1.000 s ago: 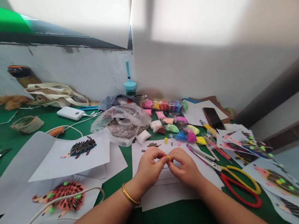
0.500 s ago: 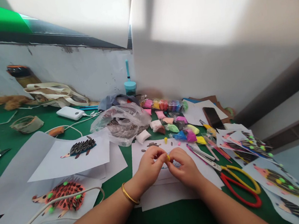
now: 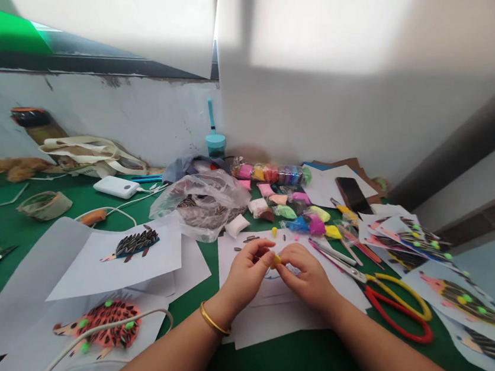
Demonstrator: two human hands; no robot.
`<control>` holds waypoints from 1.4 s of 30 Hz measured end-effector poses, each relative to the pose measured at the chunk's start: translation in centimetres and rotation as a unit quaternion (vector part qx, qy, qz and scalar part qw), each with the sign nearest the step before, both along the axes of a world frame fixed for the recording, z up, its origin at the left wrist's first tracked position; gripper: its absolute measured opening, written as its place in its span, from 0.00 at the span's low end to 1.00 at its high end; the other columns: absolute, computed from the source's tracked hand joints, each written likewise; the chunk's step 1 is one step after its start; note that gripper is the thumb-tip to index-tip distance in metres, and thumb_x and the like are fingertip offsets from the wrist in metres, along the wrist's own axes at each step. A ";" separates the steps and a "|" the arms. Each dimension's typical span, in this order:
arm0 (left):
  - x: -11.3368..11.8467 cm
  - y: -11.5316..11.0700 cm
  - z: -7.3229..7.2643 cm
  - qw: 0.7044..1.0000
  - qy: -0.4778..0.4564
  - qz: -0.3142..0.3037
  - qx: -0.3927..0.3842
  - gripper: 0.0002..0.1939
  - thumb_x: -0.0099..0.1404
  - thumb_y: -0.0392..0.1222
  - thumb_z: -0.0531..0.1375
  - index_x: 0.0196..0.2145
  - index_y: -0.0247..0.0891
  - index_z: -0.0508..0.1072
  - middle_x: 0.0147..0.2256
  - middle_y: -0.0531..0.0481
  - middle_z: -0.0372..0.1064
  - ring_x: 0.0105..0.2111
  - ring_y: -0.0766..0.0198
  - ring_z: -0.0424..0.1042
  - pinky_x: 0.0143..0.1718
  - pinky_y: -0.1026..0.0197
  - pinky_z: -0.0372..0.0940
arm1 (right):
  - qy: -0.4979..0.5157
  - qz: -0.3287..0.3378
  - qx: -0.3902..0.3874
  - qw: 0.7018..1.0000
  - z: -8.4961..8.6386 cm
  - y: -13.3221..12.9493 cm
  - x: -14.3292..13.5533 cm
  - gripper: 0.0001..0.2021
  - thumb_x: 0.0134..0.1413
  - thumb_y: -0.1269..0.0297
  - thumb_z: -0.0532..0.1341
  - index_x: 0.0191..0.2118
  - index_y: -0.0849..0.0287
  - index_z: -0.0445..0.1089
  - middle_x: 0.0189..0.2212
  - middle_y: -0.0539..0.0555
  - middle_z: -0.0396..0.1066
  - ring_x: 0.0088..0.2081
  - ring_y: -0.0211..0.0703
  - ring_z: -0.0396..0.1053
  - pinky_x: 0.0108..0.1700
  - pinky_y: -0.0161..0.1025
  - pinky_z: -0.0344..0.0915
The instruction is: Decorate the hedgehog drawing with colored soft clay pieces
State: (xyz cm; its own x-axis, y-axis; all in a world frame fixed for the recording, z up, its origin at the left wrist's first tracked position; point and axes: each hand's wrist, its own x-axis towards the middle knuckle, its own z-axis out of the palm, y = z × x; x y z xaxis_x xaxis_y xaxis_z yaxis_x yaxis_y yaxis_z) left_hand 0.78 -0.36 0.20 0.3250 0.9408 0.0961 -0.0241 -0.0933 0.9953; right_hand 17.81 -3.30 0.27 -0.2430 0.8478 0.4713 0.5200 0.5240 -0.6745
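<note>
Between the fingertips of both hands is a small lump of yellow clay (image 3: 276, 260). My left hand (image 3: 249, 271), with a gold bangle (image 3: 213, 320) at the wrist, pinches it from the left. My right hand (image 3: 305, 274) closes on it from the right. Beneath them lies a white sheet (image 3: 259, 327); a blue-lined drawing on it is mostly covered by my hands. Another yellow clay piece (image 3: 275, 232), a pink bit (image 3: 296, 237) and several sunflower seeds (image 3: 250, 239) rest on the sheet beyond my fingers.
Scissors (image 3: 375, 290) with red and yellow handles lie at right, beside stacked hedgehog pictures (image 3: 461, 298). Clay packets (image 3: 284, 211) and a plastic bag of seeds (image 3: 205, 205) are behind. At left are seed hedgehog pictures (image 3: 107, 326) and a white cable (image 3: 70, 354).
The yellow clay between my fingertips shows more now and sits slightly further left. My left fingers have lifted and loosened a little; everything else stays in place.
</note>
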 end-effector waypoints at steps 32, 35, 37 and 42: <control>-0.1 -0.2 0.1 0.992 0.084 -0.015 0.097 0.08 0.64 0.43 0.62 0.40 0.41 0.77 0.38 0.49 0.75 0.39 0.61 0.72 0.40 0.60 0.66 | 0.027 -0.028 -0.040 0.998 -0.8 0.0 0.3 0.07 0.59 0.67 0.56 0.29 0.56 0.65 0.29 0.52 0.66 0.35 0.44 0.64 0.38 0.42 0.61; 0.0 -0.2 0.2 0.989 0.094 -0.015 0.114 0.05 0.64 0.41 0.62 0.35 0.40 0.78 0.36 0.49 0.75 0.39 0.61 0.72 0.43 0.59 0.65 | 0.026 -0.026 -0.041 0.999 -0.9 0.0 0.4 0.08 0.59 0.67 0.56 0.29 0.56 0.65 0.28 0.51 0.66 0.35 0.44 0.64 0.38 0.42 0.61; 0.0 -0.2 0.2 0.990 0.098 -0.010 0.104 0.05 0.63 0.41 0.62 0.36 0.40 0.78 0.36 0.49 0.75 0.38 0.61 0.72 0.42 0.59 0.66 | 0.026 -0.028 -0.040 0.998 -0.8 0.0 0.4 0.08 0.59 0.67 0.56 0.29 0.56 0.65 0.28 0.51 0.66 0.35 0.44 0.64 0.38 0.42 0.61; 0.0 -0.2 0.2 0.994 0.085 -0.007 0.075 0.09 0.63 0.41 0.62 0.42 0.40 0.77 0.36 0.50 0.75 0.37 0.61 0.72 0.39 0.60 0.66 | 0.030 -0.034 -0.038 0.998 -0.7 0.0 0.3 0.07 0.59 0.67 0.56 0.29 0.56 0.65 0.29 0.51 0.67 0.35 0.44 0.65 0.38 0.42 0.62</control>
State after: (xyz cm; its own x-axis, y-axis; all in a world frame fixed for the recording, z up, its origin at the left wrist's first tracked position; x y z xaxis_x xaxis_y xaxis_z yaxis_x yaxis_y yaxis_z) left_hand 0.78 -0.58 0.42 0.3624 0.9152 0.1765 0.1411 -0.2411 0.9602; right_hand 18.15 -3.35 -0.39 -0.1581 0.8951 0.4168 0.5102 0.4355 -0.7416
